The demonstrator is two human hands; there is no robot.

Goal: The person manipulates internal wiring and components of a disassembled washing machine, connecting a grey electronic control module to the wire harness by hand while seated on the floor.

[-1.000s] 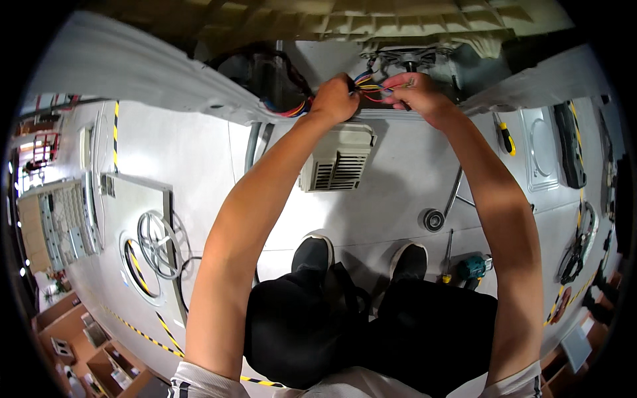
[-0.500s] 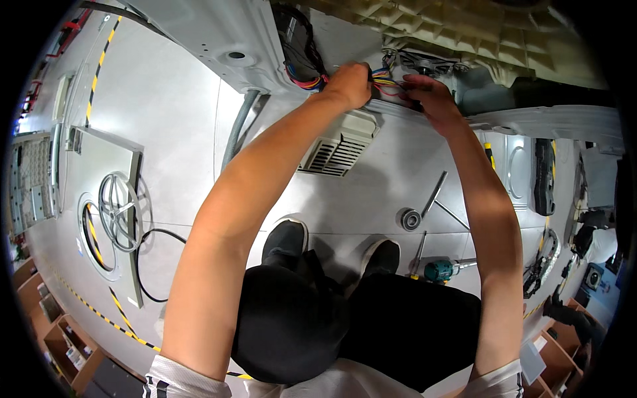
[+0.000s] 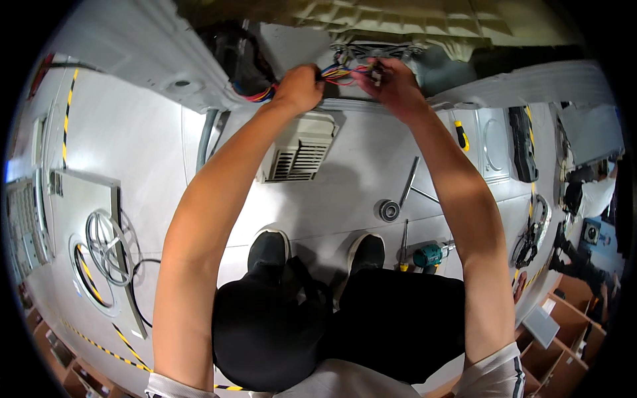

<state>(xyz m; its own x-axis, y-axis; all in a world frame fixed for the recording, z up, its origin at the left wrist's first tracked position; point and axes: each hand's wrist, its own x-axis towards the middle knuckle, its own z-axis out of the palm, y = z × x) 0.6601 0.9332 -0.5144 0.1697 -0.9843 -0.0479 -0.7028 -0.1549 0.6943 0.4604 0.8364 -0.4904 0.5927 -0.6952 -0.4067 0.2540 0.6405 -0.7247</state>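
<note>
Both hands are inside the open white metal cabinet (image 3: 149, 56) of an appliance, under a cream ribbed plastic tub (image 3: 405, 23). My left hand (image 3: 300, 87) is closed around a bundle of coloured wires (image 3: 337, 73), which runs across to my right hand. More of the bundle comes out to the left of that hand, by a dark harness. My right hand (image 3: 396, 87) pinches the other end of the wires, where small dark and pale connectors (image 3: 377, 71) show between the fingers. Metal parts lie just behind the right hand.
Below my left hand a cream slotted plastic box (image 3: 302, 149) lies on the floor. A bearing (image 3: 389, 210), a T-handled wrench (image 3: 411, 182), screwdrivers (image 3: 461, 136) and a teal power drill (image 3: 430, 255) lie to the right. A front panel (image 3: 89, 199) and spoked pulley (image 3: 106, 242) are at left.
The view has shifted, so the cabinet and hands sit further left. My right hand, its fingers loosely beside the wires before, now grips their connectors. My left hand keeps its hold.
</note>
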